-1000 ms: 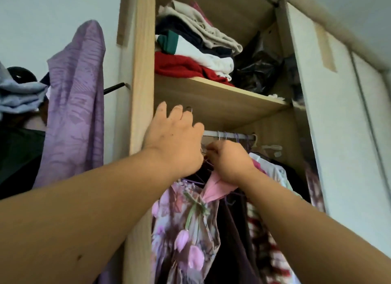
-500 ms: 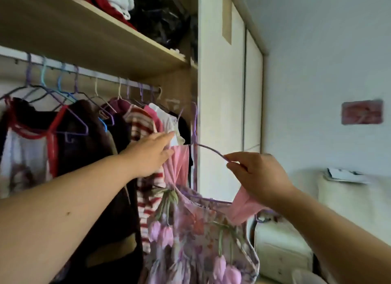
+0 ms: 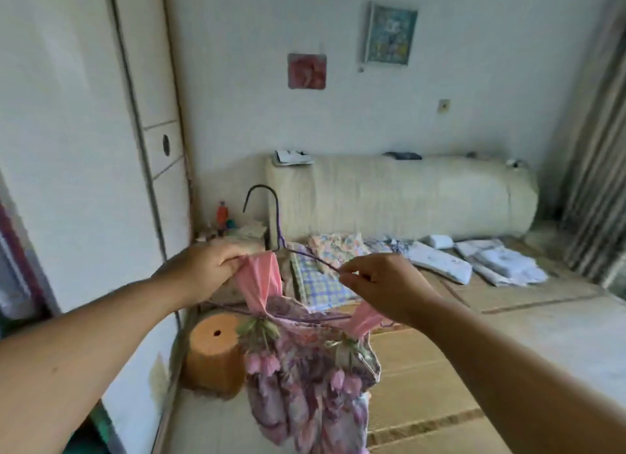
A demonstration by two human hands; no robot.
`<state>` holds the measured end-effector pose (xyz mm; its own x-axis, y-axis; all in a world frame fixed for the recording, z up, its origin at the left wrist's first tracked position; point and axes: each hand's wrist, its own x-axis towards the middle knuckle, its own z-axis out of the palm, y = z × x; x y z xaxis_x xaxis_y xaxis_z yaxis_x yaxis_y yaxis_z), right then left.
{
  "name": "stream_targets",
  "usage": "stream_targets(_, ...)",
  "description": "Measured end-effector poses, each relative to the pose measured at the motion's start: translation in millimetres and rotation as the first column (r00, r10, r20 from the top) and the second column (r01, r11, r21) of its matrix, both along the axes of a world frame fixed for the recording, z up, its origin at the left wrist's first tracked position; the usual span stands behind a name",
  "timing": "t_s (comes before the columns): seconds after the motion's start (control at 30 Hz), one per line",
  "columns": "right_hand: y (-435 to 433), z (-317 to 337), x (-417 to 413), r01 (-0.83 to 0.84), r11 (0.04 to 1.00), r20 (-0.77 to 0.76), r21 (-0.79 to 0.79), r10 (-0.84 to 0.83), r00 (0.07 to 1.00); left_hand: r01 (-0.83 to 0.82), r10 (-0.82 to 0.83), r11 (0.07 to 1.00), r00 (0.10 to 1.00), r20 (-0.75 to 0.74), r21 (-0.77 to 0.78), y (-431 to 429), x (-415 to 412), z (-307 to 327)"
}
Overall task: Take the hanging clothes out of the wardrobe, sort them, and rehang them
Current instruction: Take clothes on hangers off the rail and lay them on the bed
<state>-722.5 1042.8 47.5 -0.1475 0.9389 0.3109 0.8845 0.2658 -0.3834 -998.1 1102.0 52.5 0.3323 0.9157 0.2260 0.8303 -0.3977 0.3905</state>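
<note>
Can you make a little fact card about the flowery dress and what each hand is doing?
garment: pink-strapped floral fabric dress, dangling below both hands
hanger: thin purple wire hanger, hook free in the air
left hand: grips one pink strap
right hand: pinches the hanger's wire arm
below: round orange stool
behind: woven straw mat, folded white clothes

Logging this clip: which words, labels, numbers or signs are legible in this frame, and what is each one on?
No text can be read in this frame.
Framed picture on the wall: blurred, no letters show.
Red sheet on the wall: blurred, no letters show.
Orange bottle beside the bed: any label is too small to read.
Papers on the headboard: dark marks, too small to read.
</note>
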Motion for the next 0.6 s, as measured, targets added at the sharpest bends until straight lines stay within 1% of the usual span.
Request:
stream_targets(0.07,-18,-20,20,0.112,0.99,0.048,-0.091,-0.108,0.993,0.102,-0.103,0.995,0.994,-0.043,-0.023,13,22,-20)
stream_targets(0.13,-39,-40,33,0.202,0.969,0.079,-0.141,-0.193,0.978,0.198,-0.202,0.979,0.975,-0.09,-0.057,21,45,-35)
stream_targets(0.23,-77,-65,42,0.335,0.92,0.072,-0.202,-0.327,0.942,0.354,-0.361,0.932,0.916,-0.176,-0.072,18,80,-50)
stream_targets(0.3,-109,-79,44,0.422,0.874,0.064,-0.242,-0.42,0.905,0.477,-0.487,0.873,0.849,-0.204,-0.101,12,101,-61)
stream_targets(0.33,-124,-85,44,0.456,0.849,0.056,-0.266,-0.458,0.887,0.509,-0.526,0.851,0.823,-0.214,-0.132,9,109,-64)
stream_targets(0.43,-177,-104,45,0.551,0.755,0.009,-0.356,-0.587,0.81,0.603,-0.66,0.75,0.708,-0.249,-0.271,-8,142,-81)
stream_targets(0.53,-233,-119,46,0.651,0.631,-0.028,-0.422,-0.726,0.687,0.702,-0.785,0.62,0.562,-0.261,-0.352,-41,182,-92)
stream_targets(0.6,-272,-123,46,0.693,0.543,-0.046,-0.473,-0.801,0.597,0.736,-0.848,0.53,0.462,-0.258,-0.421,-69,210,-95)
